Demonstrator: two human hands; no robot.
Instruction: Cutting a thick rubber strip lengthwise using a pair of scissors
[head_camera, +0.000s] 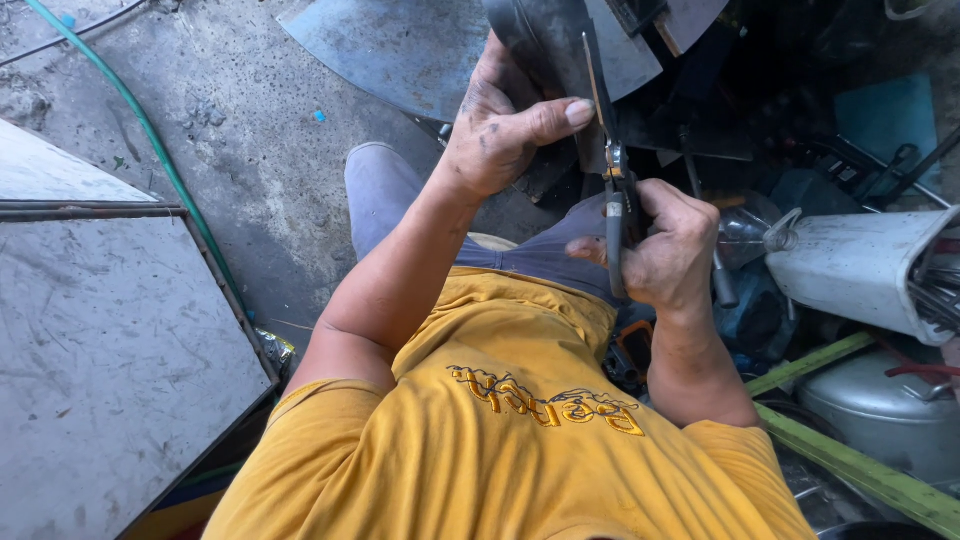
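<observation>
**Tin snips and sheet metal, held at the lap: items logged near to far**

Yellow shirt (520, 440) with raised gold lettering filled the bottom of the view, nearest the camera, worn by the person seated over grey trousers (385, 195).

Right hand (672, 250): fingers curled shut around the grey handles of a pair of tin snips (615, 190); skin smudged dark. The snips stood nearly upright, blades pointing away from the body, just above the lap.

Left hand (500, 130): closed on the edge of a curved dark metal sheet (560, 45), thumb stretched along it toward the blades. The two hands sat close together but did not touch; the blade tips met the sheet beside the thumb.

Left of the person: a large scratched grey metal panel (110, 340) with an angled rim, lying flat. Beyond it, a green hose (170, 170) ran across the stained concrete floor (240, 120).

Right of the person: green painted bars (850, 460), a rounded silver vessel (880, 415), and a white tapered metal container (860, 265) lying on its side, wire looped at its narrow end.

Farthest: a second curved sheet (390, 50) on the floor, and a dark heap of tools and scrap (800, 130), too shadowed to itemise.
</observation>
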